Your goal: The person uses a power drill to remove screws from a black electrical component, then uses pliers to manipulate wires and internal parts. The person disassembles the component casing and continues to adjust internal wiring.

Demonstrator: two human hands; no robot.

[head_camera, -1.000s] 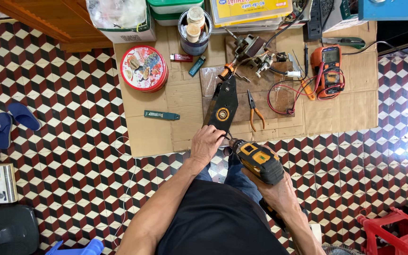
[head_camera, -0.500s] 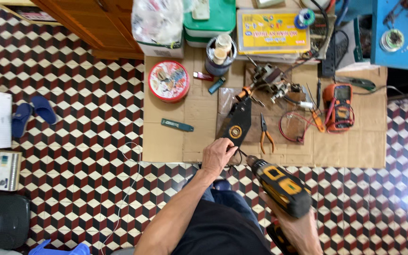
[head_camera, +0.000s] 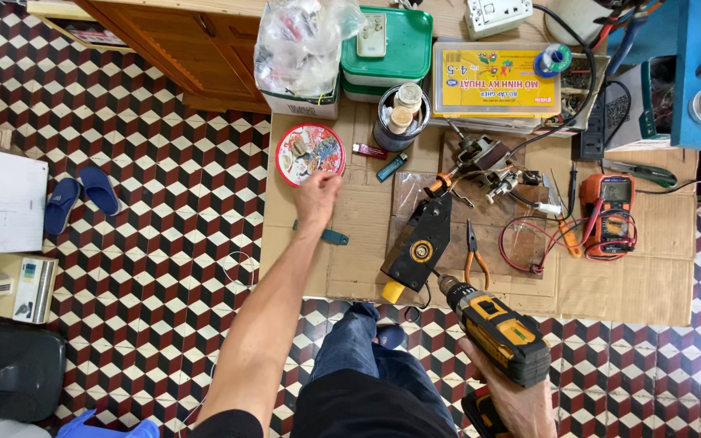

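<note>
My left hand (head_camera: 318, 197) reaches forward over the cardboard sheet (head_camera: 618, 284), fingers apart and empty, just below a round red tin lid (head_camera: 310, 152) with small parts in it. A teal-handled tool (head_camera: 330, 236) lies under my wrist. My right hand (head_camera: 521, 405) grips a yellow and black cordless drill (head_camera: 496, 328), its bit pointing toward a black device (head_camera: 417, 245) with a round dial that lies free on the cardboard.
Orange pliers (head_camera: 474, 261), a multimeter (head_camera: 610, 211) with red leads, a small vise (head_camera: 480, 158), a jar (head_camera: 399, 118), green (head_camera: 391, 49) and yellow (head_camera: 496, 81) boxes and a plastic bag (head_camera: 302, 49) crowd the cardboard's far side. Blue slippers (head_camera: 79, 195) lie left on the tiled floor.
My left hand let go of the black device and moved forward-left toward the red tin lid. The drill drew back slightly from the device.
</note>
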